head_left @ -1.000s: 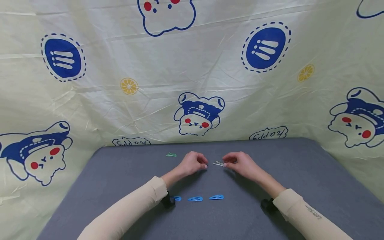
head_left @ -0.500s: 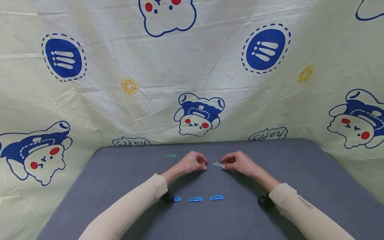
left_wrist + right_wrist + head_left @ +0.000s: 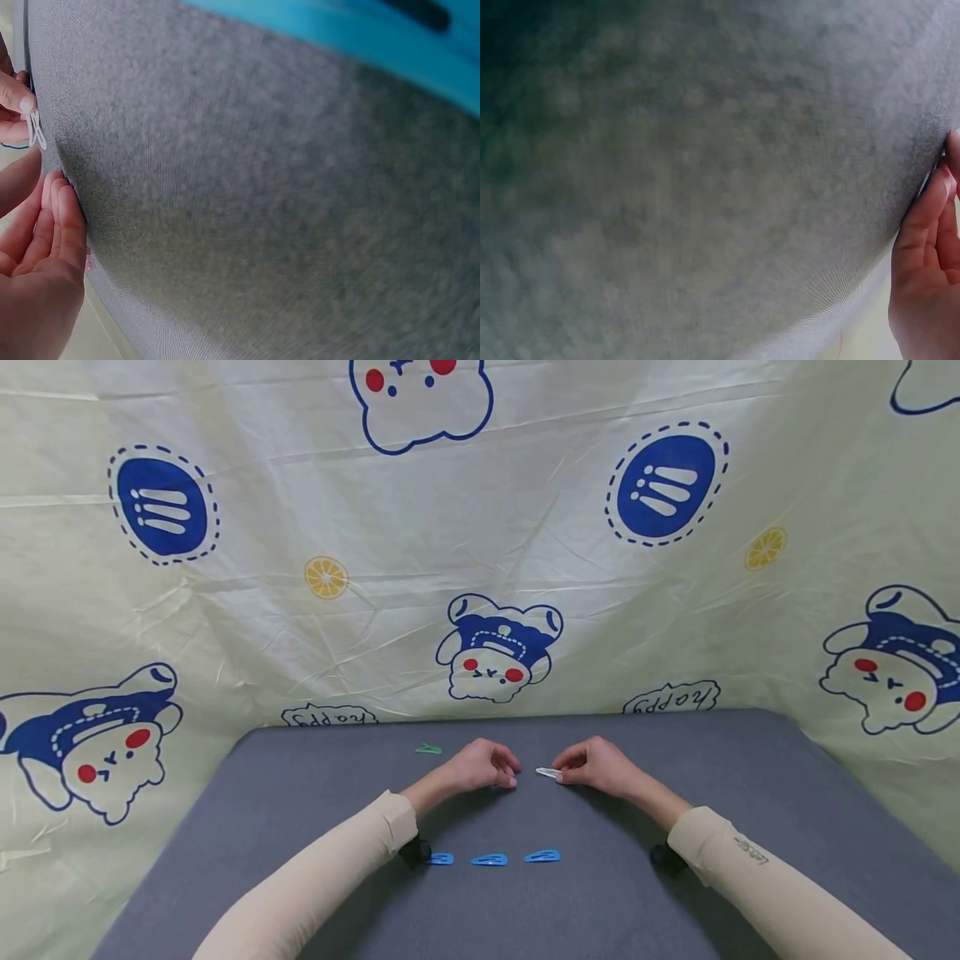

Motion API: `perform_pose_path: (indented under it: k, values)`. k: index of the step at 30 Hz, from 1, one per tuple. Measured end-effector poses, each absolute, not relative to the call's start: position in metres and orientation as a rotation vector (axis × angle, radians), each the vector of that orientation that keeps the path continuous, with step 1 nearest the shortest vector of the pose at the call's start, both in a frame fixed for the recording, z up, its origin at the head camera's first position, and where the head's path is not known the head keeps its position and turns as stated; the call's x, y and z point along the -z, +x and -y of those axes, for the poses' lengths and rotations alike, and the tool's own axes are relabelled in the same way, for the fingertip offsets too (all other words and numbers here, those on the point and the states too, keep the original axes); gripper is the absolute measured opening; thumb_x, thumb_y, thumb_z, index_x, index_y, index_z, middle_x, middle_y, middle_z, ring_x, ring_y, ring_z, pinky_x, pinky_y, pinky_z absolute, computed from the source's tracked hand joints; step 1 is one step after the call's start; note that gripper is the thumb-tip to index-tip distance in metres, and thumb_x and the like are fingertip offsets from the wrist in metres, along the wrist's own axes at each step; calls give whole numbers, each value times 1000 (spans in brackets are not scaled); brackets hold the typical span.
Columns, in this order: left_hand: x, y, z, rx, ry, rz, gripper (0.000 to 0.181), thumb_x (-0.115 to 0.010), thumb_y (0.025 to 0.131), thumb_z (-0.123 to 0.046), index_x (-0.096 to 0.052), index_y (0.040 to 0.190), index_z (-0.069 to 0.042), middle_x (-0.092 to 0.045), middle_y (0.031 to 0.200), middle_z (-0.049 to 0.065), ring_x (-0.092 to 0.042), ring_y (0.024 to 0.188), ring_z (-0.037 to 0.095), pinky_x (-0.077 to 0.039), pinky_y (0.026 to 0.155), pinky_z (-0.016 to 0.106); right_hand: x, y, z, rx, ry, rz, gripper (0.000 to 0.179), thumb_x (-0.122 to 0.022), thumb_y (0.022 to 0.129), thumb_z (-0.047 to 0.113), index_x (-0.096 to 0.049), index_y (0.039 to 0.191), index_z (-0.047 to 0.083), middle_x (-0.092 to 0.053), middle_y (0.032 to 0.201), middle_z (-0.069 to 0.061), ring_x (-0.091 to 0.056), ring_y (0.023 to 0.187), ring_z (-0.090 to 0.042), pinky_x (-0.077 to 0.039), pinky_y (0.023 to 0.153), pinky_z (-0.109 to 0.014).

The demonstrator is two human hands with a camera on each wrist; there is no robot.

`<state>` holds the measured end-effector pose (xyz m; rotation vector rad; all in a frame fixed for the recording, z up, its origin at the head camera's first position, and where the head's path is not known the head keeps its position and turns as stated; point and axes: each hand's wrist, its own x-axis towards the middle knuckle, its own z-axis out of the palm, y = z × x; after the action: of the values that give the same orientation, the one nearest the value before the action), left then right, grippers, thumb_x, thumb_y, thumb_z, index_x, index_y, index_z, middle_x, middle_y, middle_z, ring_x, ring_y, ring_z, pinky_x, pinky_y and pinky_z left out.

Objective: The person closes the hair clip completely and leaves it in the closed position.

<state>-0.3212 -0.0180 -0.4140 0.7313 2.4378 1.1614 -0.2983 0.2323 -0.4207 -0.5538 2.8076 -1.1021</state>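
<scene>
A white snap hair clip is pinched between the thumb and fingers of my right hand, just above the far middle of the table. In the left wrist view the clip pokes out from those fingertips as thin white arms. Facing it from the left, my left hand holds nothing; its fingers are loosely bent, a short gap from the clip. The right wrist view catches only part of my right hand at the edge, with the clip out of sight.
Three blue hair clips lie in a row nearer me, the leftmost partly behind my left wrist camera. Beyond my left hand is a green clip, its arms spread. A printed cloth hangs behind the grey table.
The white clip's arms looked spread apart in the earlier head views; now they look together. My right forearm has swung slightly left, while my left hand has barely moved.
</scene>
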Motion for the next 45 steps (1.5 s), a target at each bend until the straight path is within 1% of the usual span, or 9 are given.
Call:
perform_pose_path:
  k: [3, 9, 17, 23, 26, 32, 39, 45]
  values:
    - [414, -321, 18, -1167, 740, -2438, 21, -73, 89, -9, -71, 110, -6, -65, 85, 0, -56, 75, 14, -46, 67, 25, 420, -298, -231, 1087, -546, -2831, 10, -76, 85, 7, -78, 95, 8, -70, 85, 1, -56, 74, -13, -47, 66, -31]
    - [412, -318, 19, -1166, 738, -2455, 22, -73, 88, -8, -71, 110, -4, -64, 84, 0, -55, 75, 14, -46, 67, 25, 419, -296, -229, 1054, -542, -2858, 8, -76, 86, 11, -78, 93, 10, -71, 88, 2, -58, 78, -12, -47, 70, -32]
    - [410, -315, 21, -1180, 724, -2447, 23, -73, 88, -8, -70, 111, -3, -64, 86, 1, -56, 77, 15, -47, 69, 26, 420, -293, -228, 1064, -566, -2865, 7, -74, 88, 8, -77, 93, 9, -71, 88, 1, -57, 78, -13, -47, 72, -33]
    - [411, -315, 21, -1184, 718, -2452, 22, -74, 88, -9, -71, 109, -4, -64, 86, 1, -56, 76, 15, -46, 67, 26, 418, -291, -227, 1078, -541, -2888, 6, -72, 89, 9, -77, 93, 10, -70, 88, 2, -56, 78, -14, -46, 72, -33]
    - [411, -314, 21, -1165, 727, -2465, 22, -74, 88, -10, -71, 110, -5, -64, 85, -1, -56, 75, 15, -46, 66, 25, 417, -289, -226, 1109, -491, -2887, 6, -72, 90, 10, -77, 92, 11, -69, 87, 1, -55, 76, -15, -46, 69, -32]
    - [410, -312, 23, -1154, 798, -2480, 25, -76, 87, -13, -71, 110, -4, -65, 87, -2, -57, 77, 14, -48, 67, 25, 414, -281, -224, 1185, -450, -2868, 6, -70, 91, 9, -76, 94, 10, -67, 85, 0, -56, 69, -15, -49, 62, -32]
    - [409, -309, 29, -1169, 827, -2487, 28, -76, 87, -13, -71, 113, -5, -67, 90, -5, -59, 81, 12, -49, 70, 24, 411, -269, -220, 1274, -372, -2875, 8, -71, 91, 12, -76, 97, 10, -69, 87, -2, -58, 67, -17, -50, 59, -31]
    - [408, -306, 36, -1224, 800, -2479, 30, -76, 87, -14, -70, 115, -4, -67, 94, -3, -60, 84, 14, -51, 73, 27, 411, -262, -217, 1334, -388, -2898, 9, -70, 92, 15, -76, 99, 12, -69, 88, -5, -58, 68, -18, -49, 58, -31]
